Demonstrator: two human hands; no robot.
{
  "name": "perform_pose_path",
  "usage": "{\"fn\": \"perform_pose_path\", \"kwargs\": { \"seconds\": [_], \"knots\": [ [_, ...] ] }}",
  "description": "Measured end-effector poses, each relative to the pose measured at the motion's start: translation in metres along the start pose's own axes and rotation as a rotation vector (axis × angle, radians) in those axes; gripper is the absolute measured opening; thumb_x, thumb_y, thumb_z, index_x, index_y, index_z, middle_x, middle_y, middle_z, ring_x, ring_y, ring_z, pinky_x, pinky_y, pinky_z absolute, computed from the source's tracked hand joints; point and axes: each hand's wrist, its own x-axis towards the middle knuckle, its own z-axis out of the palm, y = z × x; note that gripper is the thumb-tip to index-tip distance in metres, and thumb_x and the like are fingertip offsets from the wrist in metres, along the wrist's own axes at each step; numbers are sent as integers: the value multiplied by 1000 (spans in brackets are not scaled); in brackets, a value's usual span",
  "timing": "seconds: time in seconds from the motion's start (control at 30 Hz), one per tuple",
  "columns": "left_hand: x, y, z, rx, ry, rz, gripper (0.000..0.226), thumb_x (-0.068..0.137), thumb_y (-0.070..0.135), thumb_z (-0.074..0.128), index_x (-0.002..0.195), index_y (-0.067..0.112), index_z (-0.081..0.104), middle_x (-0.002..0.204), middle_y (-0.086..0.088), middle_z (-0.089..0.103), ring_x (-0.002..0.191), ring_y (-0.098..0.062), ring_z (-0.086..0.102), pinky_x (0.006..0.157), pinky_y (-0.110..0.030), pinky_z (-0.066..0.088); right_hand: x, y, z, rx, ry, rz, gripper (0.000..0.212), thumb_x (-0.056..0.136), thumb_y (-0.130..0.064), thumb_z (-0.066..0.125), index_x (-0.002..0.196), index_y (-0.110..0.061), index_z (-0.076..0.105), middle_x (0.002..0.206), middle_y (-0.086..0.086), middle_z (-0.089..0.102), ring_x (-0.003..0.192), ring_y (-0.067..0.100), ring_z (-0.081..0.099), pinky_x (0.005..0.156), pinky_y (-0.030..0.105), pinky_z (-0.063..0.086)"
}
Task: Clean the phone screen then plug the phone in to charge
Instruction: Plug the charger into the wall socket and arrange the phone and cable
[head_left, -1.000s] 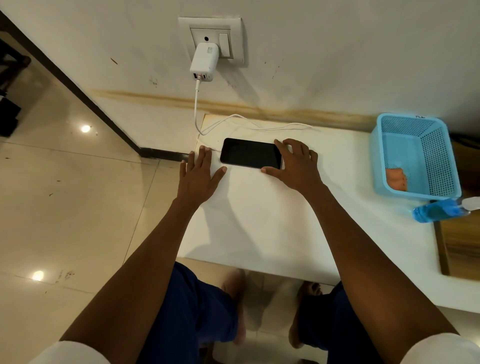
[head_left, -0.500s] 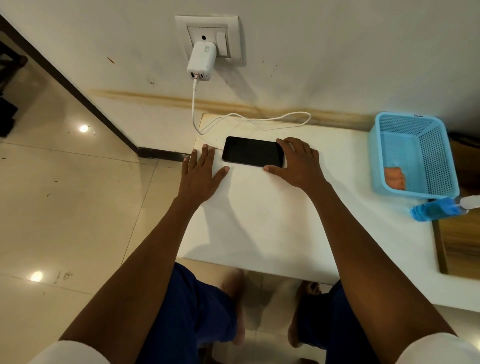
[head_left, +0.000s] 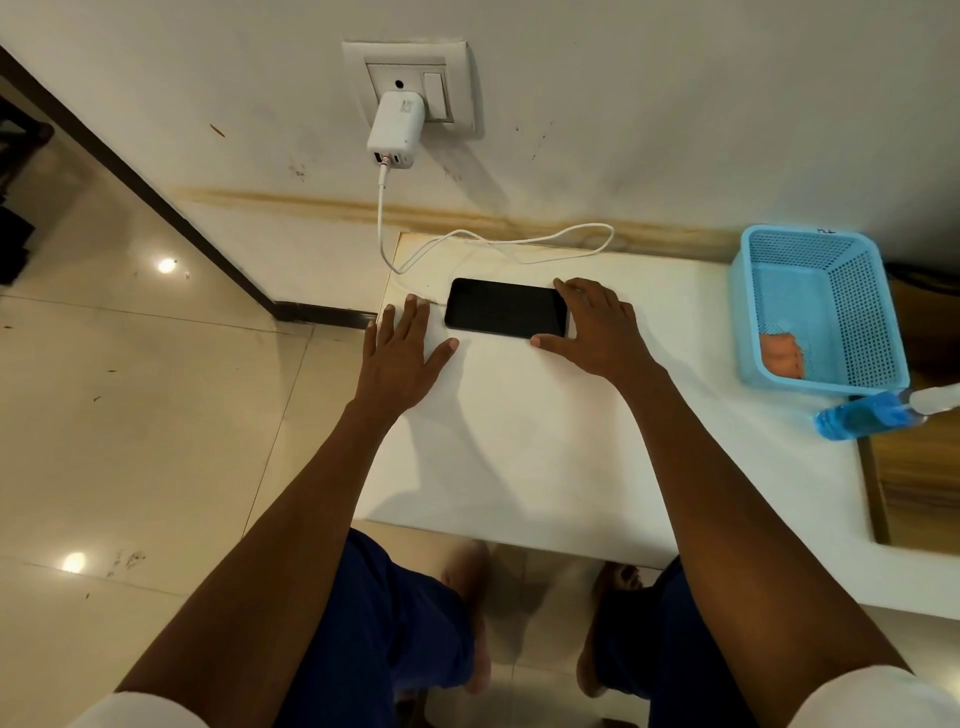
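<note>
Gripping the phone (head_left: 506, 314) by its right end, my right hand (head_left: 597, 332) sits opposite my left hand (head_left: 402, 348), spread flat on the white table (head_left: 519, 441) below the wall socket (head_left: 410, 83).

On your table (head_left: 519, 441): phone (head_left: 506, 307) far left, between your hands; basket (head_left: 815, 306) far right, bottle (head_left: 862, 415) nearer. Charger (head_left: 395, 130) on wall beyond.
</note>
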Motion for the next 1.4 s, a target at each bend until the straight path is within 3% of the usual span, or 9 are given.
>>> {"fn": "perform_pose_path", "kwargs": {
  "seconds": [0.3, 0.5, 0.7, 0.8, 0.9, 1.0, 1.2, 1.3, 1.4],
  "knots": [
    [-7, 28, -12, -82, 46, 52, 70, 100, 58, 33, 158, 19, 20, 166, -4, 14, 153, -26, 9, 122, -43, 2, -18, 8, -18, 260, 106, 47, 68, 93, -52, 59, 149, -21, 39, 150, 4, 42, 138, 27, 39, 110, 42, 38],
    [-12, 72, -18, -135, 59, 160, 66, 101, 53, 40, 155, 16, 29, 161, -8, 30, 150, -28, 22, 122, -44, 16, -49, 24, -33, 174, -20, 26, 66, 94, -49, 59, 150, -20, 38, 144, 5, 48, 123, 26, 53, 102, 38, 44],
    [-16, 123, -18, -163, 33, 258, 65, 100, 49, 46, 153, 13, 33, 156, -12, 38, 146, -33, 31, 119, -46, 21, -97, 48, -55, 247, -78, 100, 43, 92, -51, 62, 131, -32, 59, 112, -15, 67, 88, 6, 63, 83, 23, 45],
    [-20, 149, -15, -132, 5, 330, 65, 101, 49, 45, 153, 13, 32, 156, -12, 38, 146, -33, 31, 119, -46, 21, -122, 58, -64, 267, -106, 126, 34, 91, -54, 61, 120, -36, 65, 92, -25, 64, 81, 1, 63, 79, 22, 46],
    [-25, 175, -13, -122, -3, 400, 64, 101, 49, 44, 153, 13, 32, 157, -12, 37, 146, -32, 31, 119, -46, 21, -149, 70, -72, 294, -122, 152, 31, 91, -57, 59, 116, -41, 66, 90, -26, 63, 78, -3, 62, 73, 18, 42],
    [-32, 203, -12, -119, -13, 462, 65, 101, 49, 44, 154, 13, 31, 158, -10, 35, 145, -30, 32, 119, -46, 23, -177, 88, -81, 344, -140, 236, 30, 88, -61, 60, 113, -46, 66, 95, -23, 65, 81, -6, 59, 72, 18, 43],
    [-48, 250, -1, -57, -55, 571, 67, 101, 49, 44, 154, 11, 29, 157, -12, 36, 143, -33, 35, 116, -45, 27, -233, 132, -102, 508, -118, 443, 29, 90, -53, 63, 112, -36, 68, 100, -12, 70, 83, 11, 69, 70, 22, 52],
    [-55, 272, 5, -32, -68, 605, 68, 101, 51, 43, 154, 11, 29, 157, -12, 36, 141, -33, 36, 114, -45, 29, -257, 156, -112, 607, 2, 574, 17, 92, -43, 65, 96, -27, 70, 88, -7, 73, 78, 15, 69, 55, 17, 49],
    [-62, 291, 13, -56, -71, 573, 70, 100, 53, 41, 154, 10, 29, 157, -11, 36, 143, -32, 35, 116, -46, 27, -267, 175, -118, 535, 172, 731, 20, 92, -44, 64, 99, -25, 64, 91, -7, 69, 81, 14, 66, 70, 32, 56]
  ]
}}
